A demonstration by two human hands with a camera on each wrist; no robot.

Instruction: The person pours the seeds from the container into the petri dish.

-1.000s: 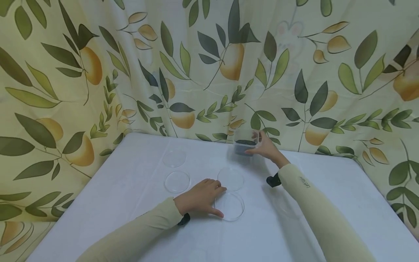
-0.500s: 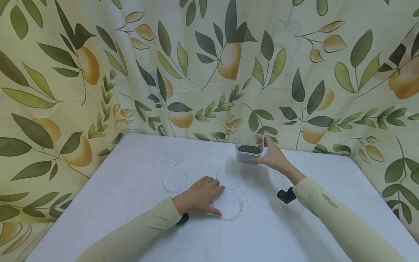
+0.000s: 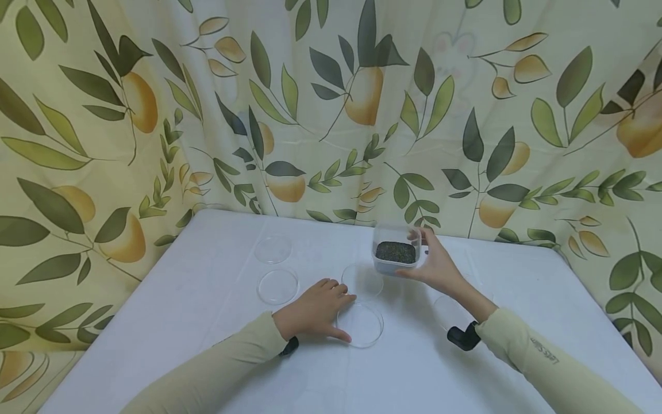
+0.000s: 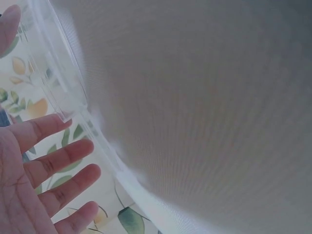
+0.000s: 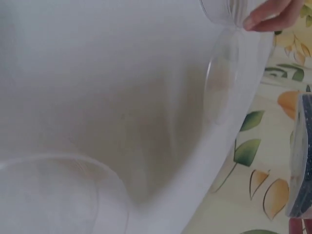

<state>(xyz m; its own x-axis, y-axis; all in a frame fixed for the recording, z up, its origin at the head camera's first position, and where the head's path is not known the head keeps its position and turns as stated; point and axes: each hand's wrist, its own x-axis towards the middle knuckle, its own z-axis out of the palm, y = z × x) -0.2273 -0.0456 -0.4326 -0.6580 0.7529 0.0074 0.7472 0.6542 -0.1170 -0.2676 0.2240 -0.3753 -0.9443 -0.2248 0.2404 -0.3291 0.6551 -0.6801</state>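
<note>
Right hand (image 3: 438, 267) has its grip clamped on clear tub (image 3: 393, 267) of dark granules (image 3: 395, 252), held above table (image 3: 393, 374). Left hand (image 3: 315, 310), fingers spread apart, touches clear dish (image 3: 364, 325); second dish (image 3: 364, 282) lies just behind.

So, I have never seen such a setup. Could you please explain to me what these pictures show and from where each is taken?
You see no machine, only a person's bare left hand and right hand. The wide picture comes from a camera on the head; the smaller two, from the left and right wrists. On the white-covered table lie clear, round dishes or lids: two left, two near the middle, and at least one partly hidden by the right arm. The left hand touches the edge of the nearer middle dish. The right hand has a clear container in its grip, with dark, grainy material inside.
</note>
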